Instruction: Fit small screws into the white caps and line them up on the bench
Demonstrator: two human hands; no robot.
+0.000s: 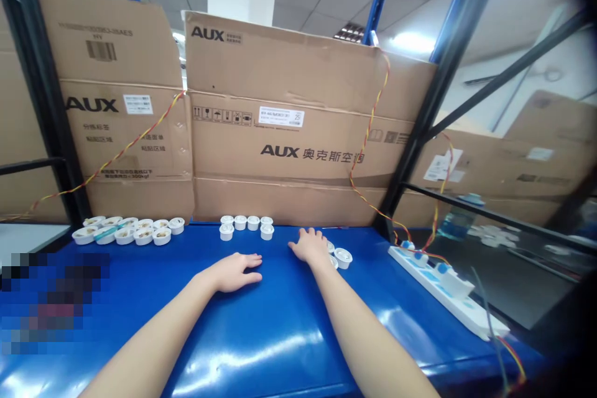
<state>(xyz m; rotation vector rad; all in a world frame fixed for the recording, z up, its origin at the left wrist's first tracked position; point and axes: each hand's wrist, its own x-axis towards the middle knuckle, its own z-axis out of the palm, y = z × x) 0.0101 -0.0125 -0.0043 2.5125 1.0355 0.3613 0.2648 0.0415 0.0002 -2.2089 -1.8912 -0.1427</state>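
My left hand (236,272) is over the blue tabletop (252,323), thumb and fingers apart, with nothing in it. My right hand (310,245) reaches farther forward, its thumb out to the left and its fingers spread. It is beside a few small round white cups (343,258) and partly hides them; whether it touches one, I cannot tell. Between and beyond the hands, toward the back edge, stands a group of small white cups (226,232), several in a row and two in front.
Several white cups with brownish contents (143,235) stand at the back left. A white power strip (443,292) with plugs lies along the right edge. Large cardboard panels (298,124) close off the back, with a red-yellow twisted wire (372,118) hanging down. A pixelated patch covers the left.
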